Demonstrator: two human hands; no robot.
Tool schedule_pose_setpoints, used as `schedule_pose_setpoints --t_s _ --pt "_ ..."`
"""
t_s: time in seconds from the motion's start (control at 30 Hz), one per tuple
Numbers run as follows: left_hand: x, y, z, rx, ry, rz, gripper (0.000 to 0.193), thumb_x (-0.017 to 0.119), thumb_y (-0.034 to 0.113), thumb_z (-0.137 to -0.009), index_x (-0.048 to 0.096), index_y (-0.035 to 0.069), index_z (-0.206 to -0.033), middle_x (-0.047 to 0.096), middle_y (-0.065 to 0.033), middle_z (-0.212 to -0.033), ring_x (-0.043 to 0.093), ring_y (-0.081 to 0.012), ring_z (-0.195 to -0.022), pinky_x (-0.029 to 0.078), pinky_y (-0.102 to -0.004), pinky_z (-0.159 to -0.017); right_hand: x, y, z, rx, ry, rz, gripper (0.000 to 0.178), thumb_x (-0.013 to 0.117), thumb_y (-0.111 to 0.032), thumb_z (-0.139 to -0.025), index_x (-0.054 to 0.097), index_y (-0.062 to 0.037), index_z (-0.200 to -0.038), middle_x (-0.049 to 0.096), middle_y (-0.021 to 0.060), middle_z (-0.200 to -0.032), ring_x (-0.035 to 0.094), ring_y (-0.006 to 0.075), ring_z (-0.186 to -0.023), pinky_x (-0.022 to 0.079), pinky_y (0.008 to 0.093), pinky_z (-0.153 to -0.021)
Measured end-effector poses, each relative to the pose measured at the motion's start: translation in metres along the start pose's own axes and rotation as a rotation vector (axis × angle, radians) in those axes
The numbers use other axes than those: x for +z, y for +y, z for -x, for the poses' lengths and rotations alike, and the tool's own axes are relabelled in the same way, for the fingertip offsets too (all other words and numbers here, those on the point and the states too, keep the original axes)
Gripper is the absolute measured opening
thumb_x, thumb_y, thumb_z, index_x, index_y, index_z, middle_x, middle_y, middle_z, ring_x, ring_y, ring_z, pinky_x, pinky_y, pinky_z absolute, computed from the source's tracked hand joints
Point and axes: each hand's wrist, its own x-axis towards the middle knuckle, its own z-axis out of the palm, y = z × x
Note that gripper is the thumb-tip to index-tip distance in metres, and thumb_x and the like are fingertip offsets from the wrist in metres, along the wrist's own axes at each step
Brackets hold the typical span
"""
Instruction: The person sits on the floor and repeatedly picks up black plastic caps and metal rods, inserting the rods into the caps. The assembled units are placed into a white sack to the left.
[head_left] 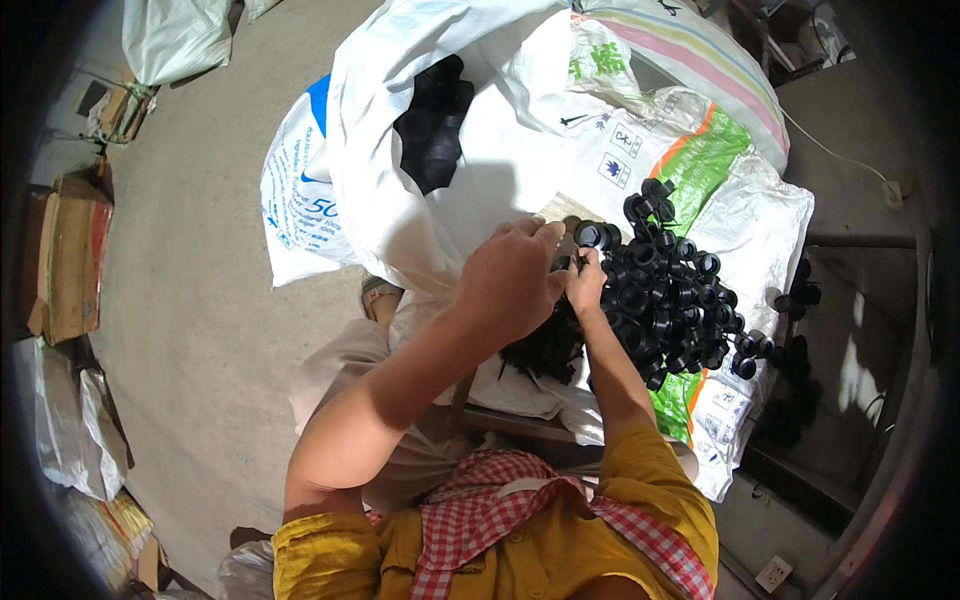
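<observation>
Just in front of me, my left hand (512,278) curls its fingers and thumb around a small black plastic part, mostly hidden behind the fingers. Close beside it, the fingers of my right hand (587,282) pinch something small and dark that I cannot make out. Both hands nearly touch at the left edge of a heap of black ring-shaped plastic parts (665,290). Another round black part (592,235) lies right beyond my right fingertips. Below my hands, finer black bits (545,350) are gathered near the front edge of the work surface.
A white sack (365,110) stands open at the far left of the surface, with black parts (435,130) inside. Printed white-and-green sacking (725,215) covers the surface. More black parts (795,300) lie beyond its right side. A cardboard box (75,260) stands at the left.
</observation>
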Motion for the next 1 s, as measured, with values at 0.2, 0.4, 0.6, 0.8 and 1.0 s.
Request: schedule_pose_setpoints --t_s 0.2,0.4,0.6,0.8,1.0 --pt "0.037 -0.012 0.005 0.243 0.269 0.028 0.050 0.070 0.016 -0.078 0.054 -0.002 -0.122 0.063 -0.0225 -0.105 0.059 -0.0379 -0.103 0.046 -0.0409 -0.090 -0.129 -0.123 0.068 -0.790 -0.073 -0.220 0.024 0.060 0.008 -0.070 0.054 -0.0073 -0.088 0.055 0.0136 -0.085 0.057 0.0368 -0.085 0.046 0.0427 -0.085" --pt "0.049 -0.009 0.011 -0.189 -0.335 0.609 0.023 0.066 0.011 -0.080 0.057 -0.005 -0.095 0.061 -0.0078 -0.072 0.058 -0.0130 -0.049 0.047 -0.0250 -0.045 -0.157 -0.123 0.101 -0.670 -0.091 -0.440 0.023 0.059 0.007 -0.075 0.049 -0.0034 -0.094 0.059 0.0141 -0.093 0.060 0.0267 -0.085 0.045 0.0365 -0.089" --pt "0.050 0.000 0.028 0.046 -0.126 0.458 0.024 0.067 0.013 -0.080 0.060 -0.001 -0.097 0.065 -0.0135 -0.077 0.065 -0.0227 -0.070 0.051 -0.0342 -0.065 -0.149 -0.158 0.145 0.097 -0.325 -1.139 0.019 0.050 0.000 -0.081 0.048 -0.0046 -0.099 0.056 0.0051 -0.089 0.053 0.0125 -0.082 0.042 0.0261 -0.081" --pt "0.028 0.004 0.028 0.662 -0.303 0.309 0.019 0.065 -0.001 -0.070 0.060 0.004 -0.087 0.062 -0.0088 -0.084 0.064 -0.0263 -0.081 0.049 -0.0341 -0.070 -0.164 -0.155 0.154 0.402 -1.011 -1.809 0.033 0.053 -0.031 -0.078 0.054 -0.0005 -0.092 0.048 0.0056 -0.065 0.047 0.0240 -0.066 0.038 0.0406 -0.077" --pt "0.024 0.001 0.040 0.631 -0.530 0.521 0.021 0.065 -0.006 -0.068 0.060 0.005 -0.085 0.063 -0.0080 -0.079 0.063 -0.0268 -0.078 0.049 -0.0344 -0.068 -0.161 -0.152 0.166 0.172 -1.368 -1.747 0.043 0.053 -0.042 -0.079 0.055 -0.0045 -0.100 0.044 0.0016 -0.062 0.040 0.0174 -0.060 0.035 0.0360 -0.073"
